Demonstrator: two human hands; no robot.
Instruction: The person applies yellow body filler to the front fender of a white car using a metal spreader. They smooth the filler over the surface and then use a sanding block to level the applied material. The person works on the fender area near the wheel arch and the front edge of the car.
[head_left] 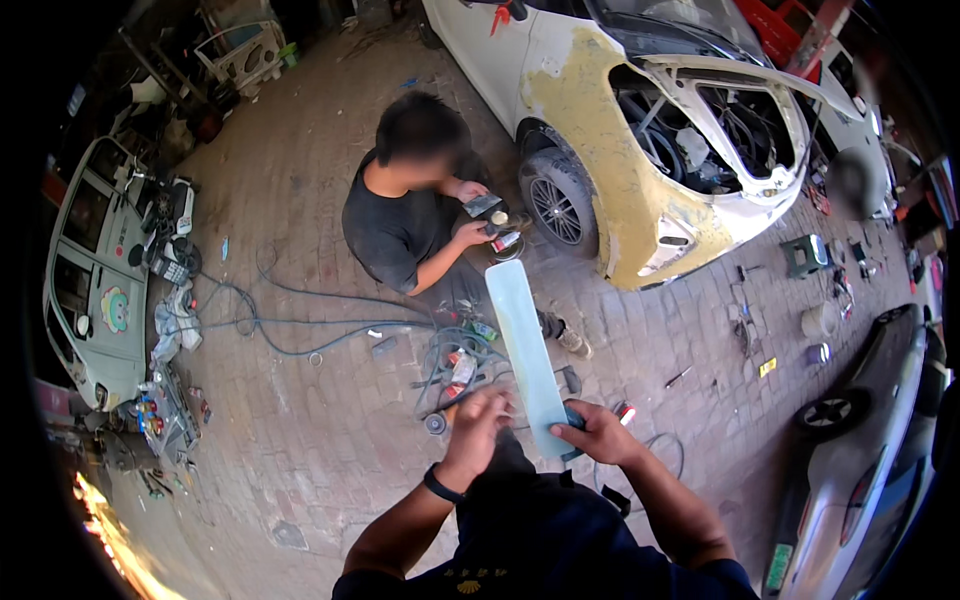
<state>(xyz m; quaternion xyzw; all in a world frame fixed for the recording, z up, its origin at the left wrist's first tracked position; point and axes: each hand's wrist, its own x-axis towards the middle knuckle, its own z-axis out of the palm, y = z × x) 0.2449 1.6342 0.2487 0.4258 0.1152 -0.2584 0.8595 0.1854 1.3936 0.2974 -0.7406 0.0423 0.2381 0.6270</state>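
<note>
My right hand (pixel 597 434) is closed around the lower end of a long, pale green sanding board (pixel 527 355). The thumb lies on its face, and a dark grip shows under the fingers. The board tilts up and away, its rounded far end near a crouching co-worker. Left of the board is my left hand (pixel 480 430), a dark band on its wrist. Its fingers are bent and blurred, so I cannot tell if they hold anything. The co-worker (pixel 410 200) holds a flat grey piece (pixel 483 206) and a tool whose kind I cannot make out.
A white car (pixel 570 110) with yellowish filler on its fender and an open front end stands ahead right. Hoses (pixel 300 350) and a coiled heap lie on the brick floor. A grinder-like tool (pixel 437 422) lies by my left hand. A silver car (pixel 860 460) is at right.
</note>
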